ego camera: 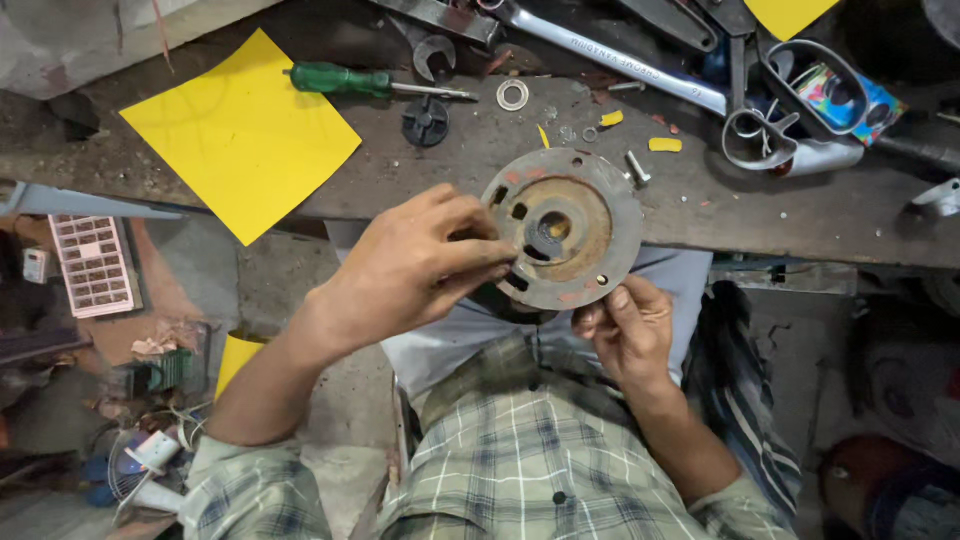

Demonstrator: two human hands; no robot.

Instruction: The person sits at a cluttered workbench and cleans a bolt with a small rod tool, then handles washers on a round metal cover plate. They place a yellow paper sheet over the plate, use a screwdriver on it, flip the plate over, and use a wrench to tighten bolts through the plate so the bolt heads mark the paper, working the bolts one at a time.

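Two hands on one rusty round metal plate (565,228), held above bench edge (700,215) and lap. Left hand (420,262) pinching plate's left rim, fingertips (497,262) closed on it near slots. Right hand (628,325) gripping lower rim from beneath, thumb on edge. On bench beyond: green-handled screwdriver (345,80), yellow paper sheet (240,130), washer (513,95), bolt (637,167).

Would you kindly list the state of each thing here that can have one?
Rusty round metal disc with a centre hole: lifted off the bench, tilted, held by both hands.
Left hand: fingers pinching the disc's left rim.
Right hand: gripping the disc's lower edge.
Green-handled screwdriver: lying flat on the bench, untouched.
Yellow paper sheet: flat, overhanging the bench edge.
Small metal washer ring: lying loose on the bench.
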